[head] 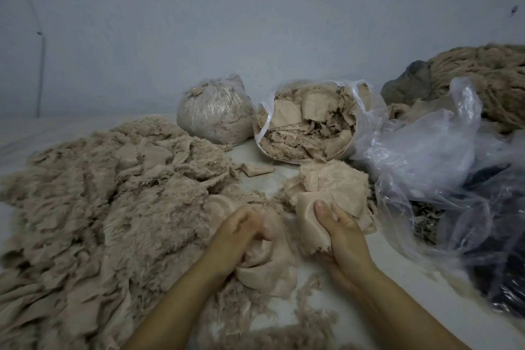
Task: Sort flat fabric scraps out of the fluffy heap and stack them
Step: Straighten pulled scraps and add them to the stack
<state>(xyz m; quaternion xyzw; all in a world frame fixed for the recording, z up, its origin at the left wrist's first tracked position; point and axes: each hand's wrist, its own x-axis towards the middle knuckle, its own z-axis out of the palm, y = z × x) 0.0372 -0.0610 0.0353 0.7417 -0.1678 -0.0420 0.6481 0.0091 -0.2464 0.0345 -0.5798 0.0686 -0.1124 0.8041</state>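
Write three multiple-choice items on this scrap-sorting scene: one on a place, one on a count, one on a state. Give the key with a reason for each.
1. Where is the fluffy heap?
A. left of the hands
B. inside a bag
C. right of the hands

2. How many clear bags stuffed with beige material stand by the wall?
A. one
B. two
C. five

3. What is the right hand doing?
A. resting open
B. pointing at the wall
C. gripping a flat scrap

Key: 1 A, the heap spreads over the left side. 2 B, a tied bag and an open bag stand side by side. 3 C, thumb and fingers close on the scrap.
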